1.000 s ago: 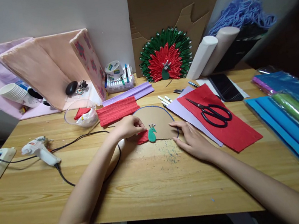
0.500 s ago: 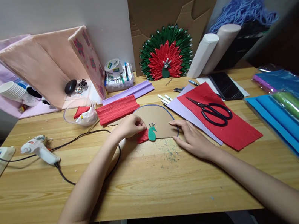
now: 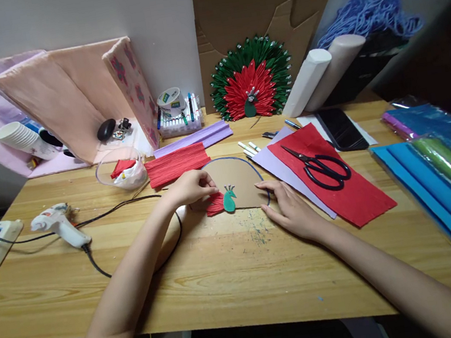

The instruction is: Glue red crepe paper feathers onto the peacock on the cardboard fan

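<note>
A brown half-round cardboard with a blue-edged curve lies on the table in front of me. A green paper peacock body with a small crest sits near its lower edge. Left of it, several red crepe paper pieces fan out. My left hand is closed in a pinch, its fingertips at the upper edge of this red paper. What lies under its fingers is partly hidden. My right hand grips the cardboard's right end, thumb at the lower corner and fingers on the curved edge.
Black scissors lie on red paper at right, near a phone. A hot glue gun with its cable is at left. Behind stand a finished red-and-green peacock, a plastic bowl and a red crepe strip.
My left hand has shifted slightly left and up, showing more of the red paper beside the peacock body. My right hand stays on the cardboard's edge.
</note>
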`<state>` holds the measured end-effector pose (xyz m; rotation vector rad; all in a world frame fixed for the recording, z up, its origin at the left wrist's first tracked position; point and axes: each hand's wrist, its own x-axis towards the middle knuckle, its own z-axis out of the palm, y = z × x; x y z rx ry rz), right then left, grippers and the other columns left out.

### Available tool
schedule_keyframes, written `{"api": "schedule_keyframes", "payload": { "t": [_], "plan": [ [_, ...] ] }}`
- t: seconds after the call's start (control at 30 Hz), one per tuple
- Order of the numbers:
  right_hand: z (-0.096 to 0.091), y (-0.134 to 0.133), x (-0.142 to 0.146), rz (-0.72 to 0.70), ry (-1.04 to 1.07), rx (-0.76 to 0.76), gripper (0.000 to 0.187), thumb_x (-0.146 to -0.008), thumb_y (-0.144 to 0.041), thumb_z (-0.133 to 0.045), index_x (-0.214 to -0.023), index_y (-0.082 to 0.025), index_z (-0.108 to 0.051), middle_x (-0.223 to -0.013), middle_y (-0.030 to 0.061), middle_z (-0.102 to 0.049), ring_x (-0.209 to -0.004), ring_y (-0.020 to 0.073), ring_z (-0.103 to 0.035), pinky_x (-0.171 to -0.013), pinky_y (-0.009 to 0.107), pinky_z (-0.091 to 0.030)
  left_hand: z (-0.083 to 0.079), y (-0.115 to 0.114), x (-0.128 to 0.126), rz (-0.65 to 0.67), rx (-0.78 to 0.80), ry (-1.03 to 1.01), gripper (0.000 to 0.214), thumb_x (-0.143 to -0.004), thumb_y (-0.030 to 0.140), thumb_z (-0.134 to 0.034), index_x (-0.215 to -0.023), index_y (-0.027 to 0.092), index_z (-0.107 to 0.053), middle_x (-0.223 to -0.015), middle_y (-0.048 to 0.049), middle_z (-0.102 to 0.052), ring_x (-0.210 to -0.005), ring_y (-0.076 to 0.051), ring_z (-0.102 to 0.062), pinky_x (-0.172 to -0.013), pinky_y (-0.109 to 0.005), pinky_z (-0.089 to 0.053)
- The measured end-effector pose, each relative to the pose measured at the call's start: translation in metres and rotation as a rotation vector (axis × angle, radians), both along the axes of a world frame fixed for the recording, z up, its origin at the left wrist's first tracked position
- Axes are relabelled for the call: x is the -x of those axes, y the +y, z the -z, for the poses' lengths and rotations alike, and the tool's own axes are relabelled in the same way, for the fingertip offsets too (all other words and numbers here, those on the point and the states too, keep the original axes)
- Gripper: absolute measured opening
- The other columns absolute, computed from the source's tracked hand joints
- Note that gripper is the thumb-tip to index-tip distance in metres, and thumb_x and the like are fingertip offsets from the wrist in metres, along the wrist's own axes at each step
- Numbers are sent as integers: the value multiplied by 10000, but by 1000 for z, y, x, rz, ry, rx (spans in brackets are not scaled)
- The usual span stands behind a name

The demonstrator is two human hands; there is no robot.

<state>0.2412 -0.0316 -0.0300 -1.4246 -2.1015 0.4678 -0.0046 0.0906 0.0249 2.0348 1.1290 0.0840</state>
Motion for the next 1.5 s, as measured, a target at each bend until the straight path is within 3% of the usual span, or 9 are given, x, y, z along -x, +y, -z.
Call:
{"api": "schedule_keyframes", "payload": {
  "t": [0.17,0.37,0.67,1.03,1.5],
  "plan": [
    [-10,2,4,-20,8,-39,426,-842,-219,-454,-1256,-237,-356,-1186,103,-488,-1134,255,-441,-952,461,-379,-3,4,7,32,-7,1,235,-693,352,-610,-802,147,-645,-824,-48,-691,-721,-145,-597,-621,-221,-396],
    [-25,24,34,-137,-40,-137,340,-854,-208,-432,-1182,-273,-497,-1203,76,-502,-1133,255,-422,-957,468,-361,2,6,8,62,7,-4,239,-687,354,-612,-785,140,-654,-776,-43,-688,-676,-133,-577,-585,-208,-385],
    [-11,42,54,-218,-94,-116,318,-844,-215,-444,-1133,-258,-568,-1175,84,-504,-1109,253,-404,-940,444,-379,5,5,6,37,11,-19,227,-662,332,-627,-772,137,-664,-684,-21,-648,-609,-114,-545,-528,-196,-365],
    [-11,40,56,-206,-136,-102,313,-856,-255,-444,-1150,-261,-553,-1155,88,-515,-1092,266,-411,-932,460,-386,-7,4,14,127,22,-19,199,-658,286,-640,-789,148,-697,-759,-46,-700,-678,-140,-601,-589,-203,-398],
    [-12,38,56,-205,-160,-119,312,-867,-284,-439,-1149,-227,-560,-1182,106,-489,-1118,258,-399,-952,426,-372,-2,-2,6,172,-109,25,188,-663,288,-642,-774,153,-710,-742,-49,-697,-646,-136,-589,-550,-198,-373]
  ]
}}
